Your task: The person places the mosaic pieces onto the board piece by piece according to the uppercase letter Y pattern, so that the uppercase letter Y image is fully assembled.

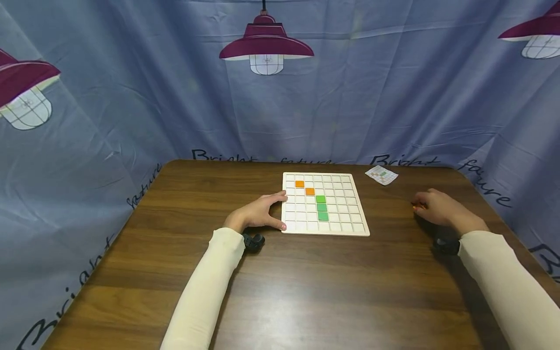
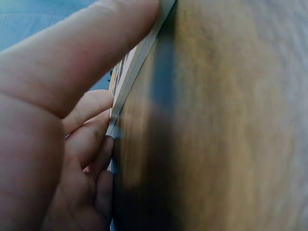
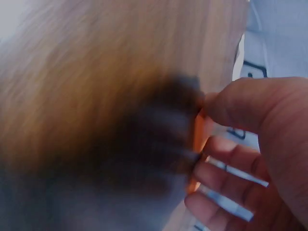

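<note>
A white gridded board (image 1: 297,226) lies on the table with two orange squares (image 1: 299,184) and several green squares (image 1: 322,207) in a stepped line. The left hand (image 1: 258,211) touches the board's left side, thumb by the near corner and fingers farther up; the left wrist view shows the thumb (image 2: 96,43) and fingertips along the board's edge (image 2: 127,89). Well to the board's right, the right hand (image 1: 442,209) has curled fingers around small orange pieces (image 1: 418,207). In the right wrist view, orange (image 3: 198,130) shows between thumb (image 3: 240,103) and fingers; their exact number is unclear.
A small card with a coloured grid pattern (image 1: 382,175) lies near the table's far edge, between the board and the right hand. A blue curtain (image 1: 332,112) printed with lamps and lettering hangs behind the brown wooden table (image 1: 306,291).
</note>
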`<state>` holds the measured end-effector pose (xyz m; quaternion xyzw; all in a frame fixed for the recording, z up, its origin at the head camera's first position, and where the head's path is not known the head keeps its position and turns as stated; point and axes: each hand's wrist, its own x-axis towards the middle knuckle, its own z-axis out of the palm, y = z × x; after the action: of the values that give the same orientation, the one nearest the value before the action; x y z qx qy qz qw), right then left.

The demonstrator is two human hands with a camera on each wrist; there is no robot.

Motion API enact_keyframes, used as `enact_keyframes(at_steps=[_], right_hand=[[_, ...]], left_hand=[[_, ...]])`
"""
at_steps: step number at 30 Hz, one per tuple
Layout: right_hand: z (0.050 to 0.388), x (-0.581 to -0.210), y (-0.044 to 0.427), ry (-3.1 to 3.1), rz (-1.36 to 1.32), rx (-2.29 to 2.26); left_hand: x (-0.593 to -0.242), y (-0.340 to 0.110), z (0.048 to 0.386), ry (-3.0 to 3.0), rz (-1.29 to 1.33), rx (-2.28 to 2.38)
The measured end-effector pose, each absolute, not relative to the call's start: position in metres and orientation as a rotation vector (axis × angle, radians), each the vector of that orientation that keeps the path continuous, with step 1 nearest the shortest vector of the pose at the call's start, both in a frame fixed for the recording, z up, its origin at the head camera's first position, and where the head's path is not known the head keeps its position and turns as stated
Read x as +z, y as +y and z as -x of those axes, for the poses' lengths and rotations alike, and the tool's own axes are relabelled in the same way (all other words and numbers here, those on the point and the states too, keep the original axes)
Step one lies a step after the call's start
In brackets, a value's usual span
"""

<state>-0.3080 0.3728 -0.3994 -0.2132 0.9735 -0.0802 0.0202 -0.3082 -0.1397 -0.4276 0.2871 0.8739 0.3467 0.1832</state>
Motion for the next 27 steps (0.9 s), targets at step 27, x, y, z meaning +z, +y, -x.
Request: enact_keyframes(at_steps=[27], right_hand=[[0.341, -0.391, 0.273, 3.008, 0.913, -0.487]], left_hand=[[-0.427, -0.138, 0.307, 2.488, -0.792, 0.948]])
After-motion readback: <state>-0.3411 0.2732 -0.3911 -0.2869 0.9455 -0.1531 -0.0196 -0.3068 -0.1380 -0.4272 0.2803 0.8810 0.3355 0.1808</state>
